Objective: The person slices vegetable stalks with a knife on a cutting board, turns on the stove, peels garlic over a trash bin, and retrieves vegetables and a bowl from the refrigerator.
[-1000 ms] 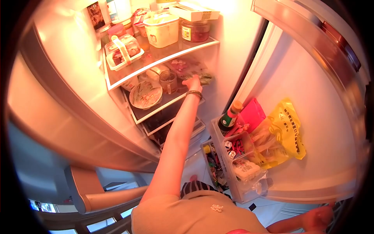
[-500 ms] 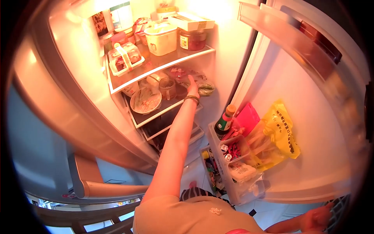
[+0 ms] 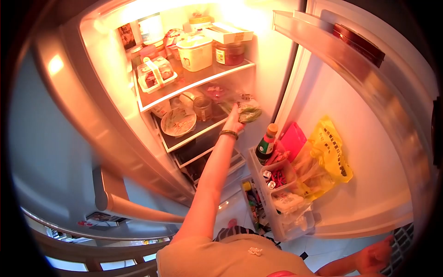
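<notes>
My left hand (image 3: pixel 235 118) reaches into the open fridge at the right end of the middle shelf. Its fingers are closed on a clear plastic bag of green vegetables (image 3: pixel 249 112), which hangs at the shelf's front edge. Left of it on that shelf are a plastic-wrapped bowl (image 3: pixel 178 122), a glass jar (image 3: pixel 202 108) and a reddish package (image 3: pixel 215 92). My right hand (image 3: pixel 373 256) is low at the far right, beside the fridge door's lower edge and a dark grid-like surface (image 3: pixel 402 247). Its fingers are blurred and partly hidden.
The upper shelf holds a clear fruit box (image 3: pixel 156 75), a white tub (image 3: pixel 195 53) and a dark red jar (image 3: pixel 229 54). In the right door's bin stand a green-labelled bottle (image 3: pixel 266 144) and a yellow bag (image 3: pixel 330 157). The left door (image 3: pixel 60 115) stands open.
My left hand has drawn the bag of vegetables a little forward and right, out toward the shelf's edge. My right hand stays low at the right. The view has shifted slightly.
</notes>
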